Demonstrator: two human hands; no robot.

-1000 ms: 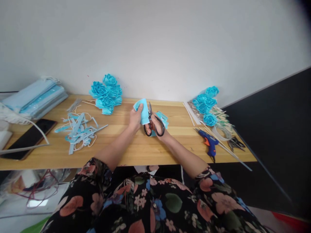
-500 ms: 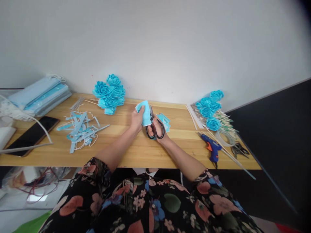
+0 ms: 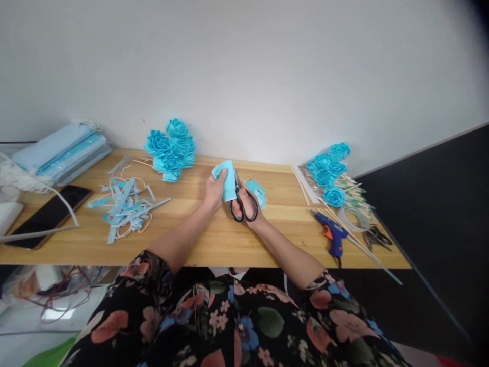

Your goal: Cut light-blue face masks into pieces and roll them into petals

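Note:
Above the middle of the table, my left hand (image 3: 215,189) pinches a folded piece of light blue fabric (image 3: 229,184), thumb on top. My right hand (image 3: 248,205) has its fingers through the black handles of a pair of scissors (image 3: 237,184). The blades lie along the right edge of the fabric, pointing away from me. Whether they are cutting into it cannot be made out. Behind my right hand, several cut blue pieces (image 3: 257,189) lie on the wooden table (image 3: 206,239).
Blue fabric roses (image 3: 171,150) stand at the back left, more roses (image 3: 328,165) at the right. Left are a pile of strips (image 3: 128,206), a phone (image 3: 49,216) and stacked face masks (image 3: 61,150). Right are a blue glue gun (image 3: 333,234), a tape roll (image 3: 355,218) and pliers (image 3: 376,237).
Both hands stay in nearly the same place, still holding the fabric and scissors. The scissor handles look slightly closer together. The whole view has shifted very slightly.

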